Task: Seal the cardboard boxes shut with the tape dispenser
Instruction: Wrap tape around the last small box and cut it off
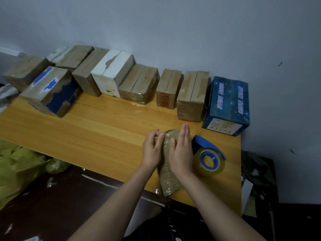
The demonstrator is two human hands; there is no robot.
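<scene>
Curled over the far left edge of the small tape-wrapped brown cardboard box [169, 173], the left hand [152, 150] grips it. The right hand [180, 153] lies flat on the box's top, fingers straight and together, pressing down and clasping nothing. The box lies lengthwise at the front right of the long orange-yellow wooden tabletop [104, 133], its near end jutting past the front edge.

Along the grey wall at the back stands a row of cardboard boxes [139, 82], mostly plain brown with flaps closed. A dark blue printed box with a starry pattern [227, 105] ends the row on the right. A white box with a torn top [111, 72] stands further left, and a brown box with torn blue print [50, 91] sits in front of the row. A yellow-green plastic bag [15, 169] lies below the table at the left.

The blue tape dispenser [209, 158], loaded with clear tape, rests on the table just beside the right hand. Whether the hand's outer edge brushes it is hard to tell.
</scene>
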